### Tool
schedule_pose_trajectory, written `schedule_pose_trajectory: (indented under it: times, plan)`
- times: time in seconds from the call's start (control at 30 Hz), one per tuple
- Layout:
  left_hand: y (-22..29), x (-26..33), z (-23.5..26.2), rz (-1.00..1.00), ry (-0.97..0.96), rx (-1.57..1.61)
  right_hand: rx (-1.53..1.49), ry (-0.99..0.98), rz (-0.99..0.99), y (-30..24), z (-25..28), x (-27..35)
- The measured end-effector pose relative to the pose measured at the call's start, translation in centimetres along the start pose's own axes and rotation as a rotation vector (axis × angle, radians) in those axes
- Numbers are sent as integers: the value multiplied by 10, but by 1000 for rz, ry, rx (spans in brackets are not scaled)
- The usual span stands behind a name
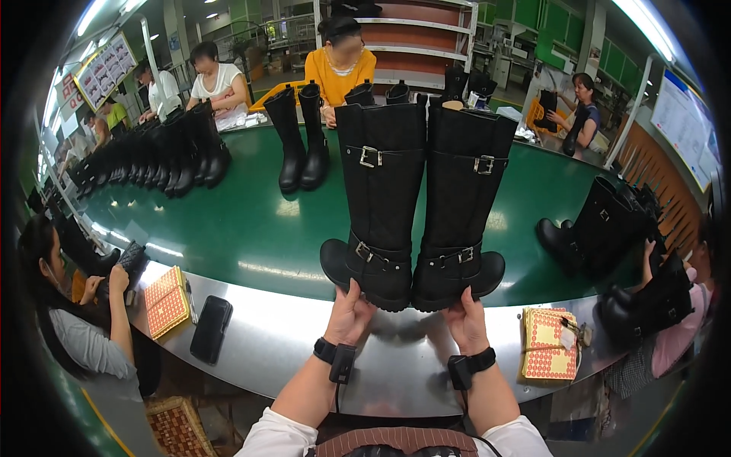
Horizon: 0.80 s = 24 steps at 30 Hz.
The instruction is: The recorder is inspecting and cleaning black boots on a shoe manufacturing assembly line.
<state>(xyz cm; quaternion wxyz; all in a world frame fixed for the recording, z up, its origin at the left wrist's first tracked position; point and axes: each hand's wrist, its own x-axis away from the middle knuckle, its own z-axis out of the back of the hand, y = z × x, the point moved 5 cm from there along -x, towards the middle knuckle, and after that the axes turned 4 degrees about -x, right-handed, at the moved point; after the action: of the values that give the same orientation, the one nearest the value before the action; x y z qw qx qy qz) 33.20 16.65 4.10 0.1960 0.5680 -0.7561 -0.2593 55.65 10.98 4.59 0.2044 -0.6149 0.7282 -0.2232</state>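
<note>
Two tall black boots stand upright side by side in front of me, heels together and toes pointing outward. Silver buckles on straps show at the ankle and near the top of each shaft. My left hand (350, 314) grips the left boot (383, 206) low at its sole, thumb against the side and fingers partly hidden underneath. In the same way, my right hand (466, 320) is closed on the sole of the right boot (462, 213). Both soles appear at the near edge of the green belt; whether they rest on it I cannot tell.
A steel ledge (304, 327) runs along the green belt (251, 206). On it lie a black case (211, 329) and yellow-red card stacks (166, 301) (550, 344). Another boot pair (293, 145) stands beyond; a boot row (164, 156) is far left. Co-workers sit around, several handling boots.
</note>
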Motion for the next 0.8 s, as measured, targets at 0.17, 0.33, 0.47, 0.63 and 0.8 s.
schedule_pose_trajectory:
  times: [0.17,0.33,0.47,0.63,0.8]
  plan:
    - [0,0,0,29,-89,17,19,-74,-13,-3,4,0]
    - [-10,15,-34,305,-403,476,186,-87,-214,15,8,0]
    - [6,20,-53,-96,-415,-122,985,-214,375,-11,-21,6]
    - [-20,26,-60,271,-311,226,1031,-571,116,-60,-44,22]
    - [-52,46,-67,474,-551,89,1148,-642,-52,-95,-41,42]
